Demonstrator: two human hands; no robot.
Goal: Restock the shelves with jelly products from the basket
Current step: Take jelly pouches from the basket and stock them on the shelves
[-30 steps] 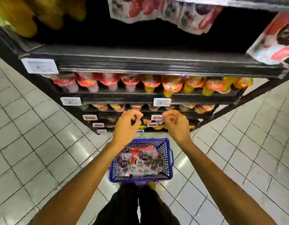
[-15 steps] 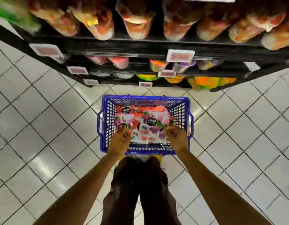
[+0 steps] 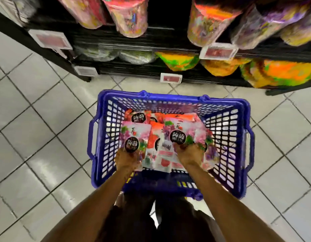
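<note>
Since they left the shelf (image 3: pixel 116 36), left hand (image 3: pixel 127 159) and right hand (image 3: pixel 189 154) fingers grasp jelly packs (image 3: pixel 135 132).

tiled floor (image 3: pixel 37 137), blue basket (image 3: pixel 105 137) on it

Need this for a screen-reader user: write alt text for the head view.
A person's left hand and right hand each grip a pink jelly packet, the left packet and right packet, in a blue basket on a tiled floor. Beyond it, black shelves hold blurred colourful tubs and price tags.
</note>
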